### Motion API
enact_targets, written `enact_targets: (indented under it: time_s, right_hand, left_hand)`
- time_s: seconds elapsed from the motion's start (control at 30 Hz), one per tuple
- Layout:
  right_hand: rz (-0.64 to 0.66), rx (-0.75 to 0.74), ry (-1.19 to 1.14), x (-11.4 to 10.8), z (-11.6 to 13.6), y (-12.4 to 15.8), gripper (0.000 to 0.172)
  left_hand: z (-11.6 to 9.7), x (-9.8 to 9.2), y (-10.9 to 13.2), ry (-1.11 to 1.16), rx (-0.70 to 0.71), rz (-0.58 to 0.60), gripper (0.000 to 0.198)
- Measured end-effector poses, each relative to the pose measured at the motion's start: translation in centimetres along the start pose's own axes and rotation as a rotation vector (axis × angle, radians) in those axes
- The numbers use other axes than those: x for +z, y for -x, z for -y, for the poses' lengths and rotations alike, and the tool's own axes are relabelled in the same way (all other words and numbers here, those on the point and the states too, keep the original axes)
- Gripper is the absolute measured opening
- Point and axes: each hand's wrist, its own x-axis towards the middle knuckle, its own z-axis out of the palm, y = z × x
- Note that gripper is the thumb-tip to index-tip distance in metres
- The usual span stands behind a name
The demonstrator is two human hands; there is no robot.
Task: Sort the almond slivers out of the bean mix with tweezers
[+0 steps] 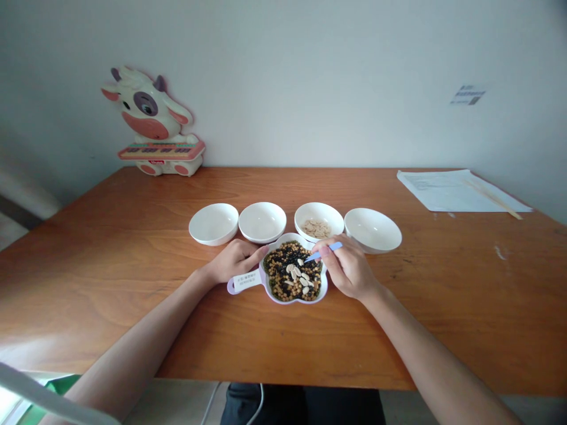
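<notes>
A white and lilac dish [326, 285] with a labelled handle [247, 280] holds mixed black, green and yellowish beans, with several pale flat seeds [294, 271] lying on top. My left hand [234, 260] rests at the dish's left rim above the handle, its fingers curled and the thumb against the edge. In my right hand [348, 267] are blue tweezers [325, 251], whose tips reach down to the seeds. Behind the dish, one white bowl [319, 210] contains similar pale seeds [316, 228].
Two white bowls [213, 223] [262, 221] stand at the left of the row, another [372, 229] at its right end. A cow-shaped toy keyboard [161, 151] stands at the back left. Paper [456, 192] with a wooden stick [496, 200] lies at the back right.
</notes>
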Motion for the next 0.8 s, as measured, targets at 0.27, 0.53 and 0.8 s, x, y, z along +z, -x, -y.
enact_targets:
  time_s: [0.27,0.53,0.8]
  right_hand:
    - [0.028,0.085,-0.043,0.3,0.09,0.18,0.024]
    - [0.033,0.087,-0.042,0.43,0.27,0.0,0.024]
    - [0.072,0.005,0.021,0.49,0.19,0.07,0.017]
  left_hand:
    - [-0.05,-0.04,0.01,0.01,0.0,0.012,0.061]
    - [0.03,0.02,0.04,0.032,0.015,0.011,0.061]
    - [0.26,0.1,0.03,0.035,0.027,0.009,0.061]
